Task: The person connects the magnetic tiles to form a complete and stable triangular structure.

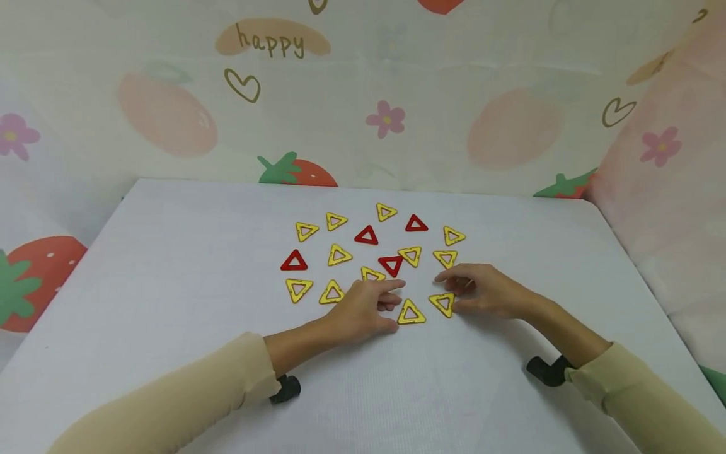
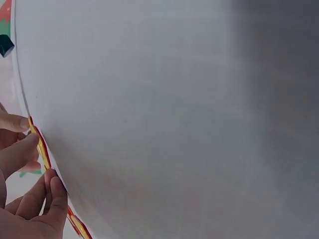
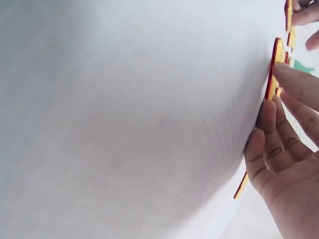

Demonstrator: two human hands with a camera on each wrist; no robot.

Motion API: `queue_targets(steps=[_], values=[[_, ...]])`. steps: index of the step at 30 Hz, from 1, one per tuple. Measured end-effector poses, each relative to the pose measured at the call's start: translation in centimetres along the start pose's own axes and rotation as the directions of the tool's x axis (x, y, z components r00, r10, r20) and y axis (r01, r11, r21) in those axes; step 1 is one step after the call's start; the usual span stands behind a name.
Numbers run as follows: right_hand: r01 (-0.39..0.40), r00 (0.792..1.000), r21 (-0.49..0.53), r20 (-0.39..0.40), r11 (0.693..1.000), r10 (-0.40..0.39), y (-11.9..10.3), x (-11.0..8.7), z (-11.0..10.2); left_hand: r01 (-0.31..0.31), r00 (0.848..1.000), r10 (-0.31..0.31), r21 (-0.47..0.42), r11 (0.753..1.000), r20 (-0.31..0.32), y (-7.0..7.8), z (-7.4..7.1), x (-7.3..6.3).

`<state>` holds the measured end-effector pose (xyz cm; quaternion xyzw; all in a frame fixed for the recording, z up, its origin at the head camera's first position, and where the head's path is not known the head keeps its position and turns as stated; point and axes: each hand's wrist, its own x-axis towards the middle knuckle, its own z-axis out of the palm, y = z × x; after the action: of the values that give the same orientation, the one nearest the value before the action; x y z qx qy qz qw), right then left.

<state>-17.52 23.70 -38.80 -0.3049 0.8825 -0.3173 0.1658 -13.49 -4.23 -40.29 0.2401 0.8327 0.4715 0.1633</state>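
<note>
Several flat, hollow yellow and red triangles lie spread on the white table in the head view. My left hand [image 1: 360, 310] points its index finger to the right, while its thumb tip is at the left corner of a yellow triangle [image 1: 411, 313]. Opposite it, my right hand [image 1: 488, 291] has loosely bent fingers. Its thumb touches the edge of another yellow triangle [image 1: 443, 304]. The right wrist view shows that thumb against a yellow tile [image 3: 273, 69] with a red side. Part of a yellow triangle [image 1: 371, 274] is hidden behind the left hand.
Beyond the hands are red triangles [image 1: 391, 265] and yellow ones [image 1: 445, 258], some nearly touching. The white table [image 1: 170, 271] reaches a patterned cloth backdrop [image 1: 431, 151]. Black devices [image 1: 547, 371] are worn under both forearms.
</note>
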Motion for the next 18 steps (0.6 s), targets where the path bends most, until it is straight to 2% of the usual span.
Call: queue_targets(steps=[7, 18], values=[[0.002, 1.000, -0.022, -0.001, 1.000, -0.002, -0.20, 0.38, 0.42, -0.008, 1.000, 0.009, 0.068, 0.998, -0.008, 0.16, 0.30, 0.18], [0.016, 1.000, -0.021, 0.022, 1.000, -0.016, -0.74, 1.04, 1.01, 0.001, 0.999, 0.003, 0.084, 0.996, -0.037, 0.33, 0.71, 0.41]])
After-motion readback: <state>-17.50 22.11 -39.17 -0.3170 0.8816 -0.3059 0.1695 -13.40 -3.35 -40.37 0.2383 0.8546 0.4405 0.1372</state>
